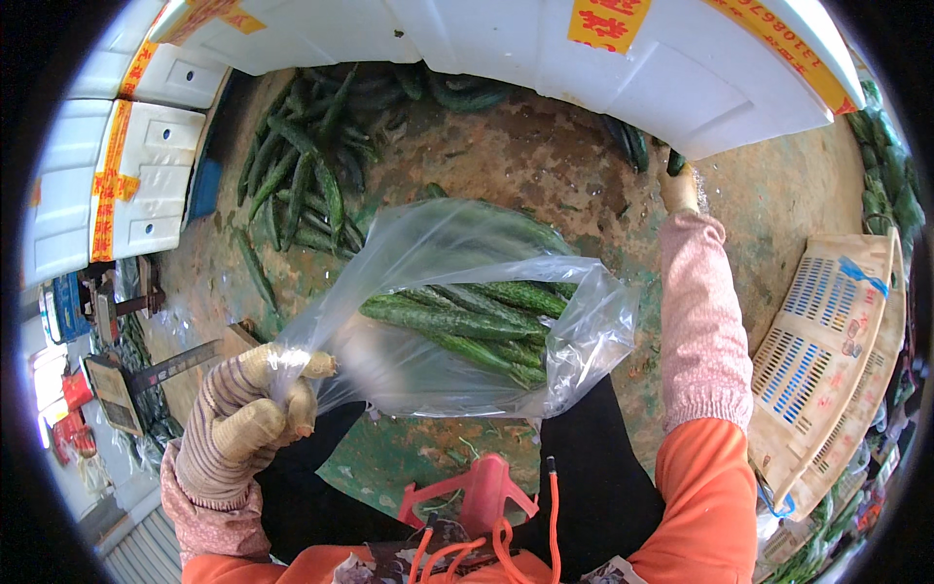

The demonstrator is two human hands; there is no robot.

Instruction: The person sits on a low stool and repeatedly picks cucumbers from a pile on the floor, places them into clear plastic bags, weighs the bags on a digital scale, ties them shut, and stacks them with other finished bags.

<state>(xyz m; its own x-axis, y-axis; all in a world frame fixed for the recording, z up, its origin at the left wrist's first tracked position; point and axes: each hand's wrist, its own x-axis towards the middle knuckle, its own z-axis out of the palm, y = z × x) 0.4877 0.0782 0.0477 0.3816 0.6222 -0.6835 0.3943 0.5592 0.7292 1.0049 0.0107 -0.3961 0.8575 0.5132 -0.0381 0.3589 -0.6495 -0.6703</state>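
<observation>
My left hand [252, 420], in a striped knit glove, pinches the gathered edge of a clear plastic bag [430, 241] and pulls it out to the left. Several bumpy green cucumbers [460, 321] lie side by side in the bag, whose mouth gapes towards me between my knees. My right hand [680, 191] is stretched far forward beside the white foam box, its fingers around a dark green cucumber [676, 162]. The box's edge hides part of that cucumber. More cucumbers [633, 142] lie just left of it, partly under the box's overhang.
A loose heap of cucumbers [299, 160] spreads over the stained floor at the far left. White foam boxes [700, 66] with printed tape stand ahead, others [146, 175] to the left. Tan plastic crates [824, 343] are at right, a pink stool [485, 489] below me, a scale [117, 394] at left.
</observation>
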